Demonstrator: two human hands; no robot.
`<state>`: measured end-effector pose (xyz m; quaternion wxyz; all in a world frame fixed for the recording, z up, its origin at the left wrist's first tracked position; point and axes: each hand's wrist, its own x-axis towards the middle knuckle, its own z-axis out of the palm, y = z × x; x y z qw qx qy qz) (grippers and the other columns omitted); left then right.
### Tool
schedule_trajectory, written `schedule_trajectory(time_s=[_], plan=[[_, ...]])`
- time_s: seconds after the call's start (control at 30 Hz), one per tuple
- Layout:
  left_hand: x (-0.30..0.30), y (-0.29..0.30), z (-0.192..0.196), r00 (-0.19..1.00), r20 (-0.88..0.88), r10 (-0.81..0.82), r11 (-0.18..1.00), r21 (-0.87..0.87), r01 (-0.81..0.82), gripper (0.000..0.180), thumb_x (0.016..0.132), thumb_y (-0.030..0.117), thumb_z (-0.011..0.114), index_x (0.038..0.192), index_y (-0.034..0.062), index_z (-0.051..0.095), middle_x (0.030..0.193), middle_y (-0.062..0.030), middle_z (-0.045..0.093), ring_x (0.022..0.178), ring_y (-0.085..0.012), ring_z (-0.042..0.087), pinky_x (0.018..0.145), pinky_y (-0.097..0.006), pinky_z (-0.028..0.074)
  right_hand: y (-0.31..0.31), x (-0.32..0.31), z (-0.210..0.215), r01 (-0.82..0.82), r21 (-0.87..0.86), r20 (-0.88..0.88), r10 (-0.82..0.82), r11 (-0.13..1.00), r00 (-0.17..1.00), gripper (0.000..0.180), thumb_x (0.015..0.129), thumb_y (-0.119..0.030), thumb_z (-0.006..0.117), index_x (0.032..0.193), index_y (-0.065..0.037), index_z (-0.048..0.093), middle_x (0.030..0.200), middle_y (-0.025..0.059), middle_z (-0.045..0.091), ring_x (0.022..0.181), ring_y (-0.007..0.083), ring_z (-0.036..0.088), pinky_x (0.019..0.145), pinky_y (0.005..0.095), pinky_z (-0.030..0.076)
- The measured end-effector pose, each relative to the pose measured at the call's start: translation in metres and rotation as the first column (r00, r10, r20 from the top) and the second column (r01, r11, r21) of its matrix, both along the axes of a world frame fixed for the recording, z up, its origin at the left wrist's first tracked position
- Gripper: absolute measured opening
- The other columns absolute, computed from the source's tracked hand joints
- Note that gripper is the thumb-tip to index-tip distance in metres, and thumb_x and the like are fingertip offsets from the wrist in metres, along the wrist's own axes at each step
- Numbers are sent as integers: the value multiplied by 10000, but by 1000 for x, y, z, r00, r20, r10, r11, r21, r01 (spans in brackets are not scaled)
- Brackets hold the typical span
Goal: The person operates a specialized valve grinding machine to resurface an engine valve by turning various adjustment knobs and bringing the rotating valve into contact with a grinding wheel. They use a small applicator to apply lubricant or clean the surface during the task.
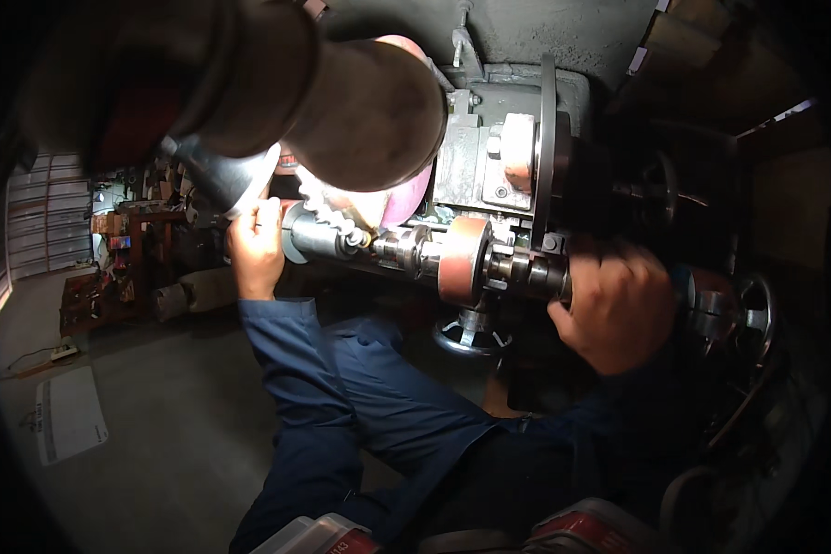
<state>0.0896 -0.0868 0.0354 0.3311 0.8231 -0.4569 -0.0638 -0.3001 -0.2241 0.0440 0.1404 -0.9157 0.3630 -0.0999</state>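
Observation:
My left hand [257, 245] is raised to the rim of a metal cone-shaped lamp shade [226, 175], its fingers closed on the edge. Bright light falls beside it on a segmented coolant hose [328, 212] and a pink grinding wheel [408, 196]. Below these, a stepped steel shaft [404, 247] lies across the machine, passing through a reddish-brown ring [464, 260]. My right hand [619, 300], slightly blurred, wraps round the dark right end of the shaft line. What lies under its palm is hidden.
A large dark cylindrical machine part [369, 115] overhangs the upper left. Handwheels stand below the ring [472, 340] and at the right [757, 319]. A thin upright disc [547, 152] rises behind the shaft. A cluttered bench [88, 300] and a white board [69, 415] are at the left.

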Motion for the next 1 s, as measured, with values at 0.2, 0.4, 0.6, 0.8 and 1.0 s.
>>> schedule_trajectory(time_s=[0.2,0.4,0.6,0.8,1.0], plan=[[-10,-4,6,999,4,39,999,-28,-39,175,888,41,529,994,-70,613,891,-85,664,805,-134,581,736,-272,463,-7,2,1,-31,58,42,29,998,999,459,504,-211,850,859,-47,610,800,128,600,766,311,610,717,415,510],[-17,-9,1,980,199,2,990,-137,26,161,829,32,532,918,-63,627,871,-120,665,841,-234,628,803,-325,476,-10,4,-4,-38,-66,51,42,997,998,202,680,-134,726,849,-88,626,699,49,538,666,213,570,599,354,476],[-5,-4,-5,945,320,-70,983,-137,120,224,822,0,532,1028,-63,596,1014,-172,650,931,-298,617,858,-364,472,-7,7,-12,19,-207,65,-6,978,998,90,788,-122,663,766,-74,590,638,42,497,615,190,545,560,328,466],[5,5,-9,936,344,-68,990,-90,105,266,800,19,602,1053,-64,595,1074,-185,640,972,-305,613,883,-379,467,-8,8,-18,27,-234,109,-1,972,994,79,789,-120,667,798,-72,605,659,43,506,624,185,546,564,329,467],[4,4,-15,920,389,-46,987,-127,103,258,814,-15,551,1054,-100,595,1063,-193,647,971,-298,617,889,-364,464,-11,2,-12,-3,-139,125,21,990,992,291,651,-139,716,925,-69,646,717,55,534,647,203,559,573,333,481]])
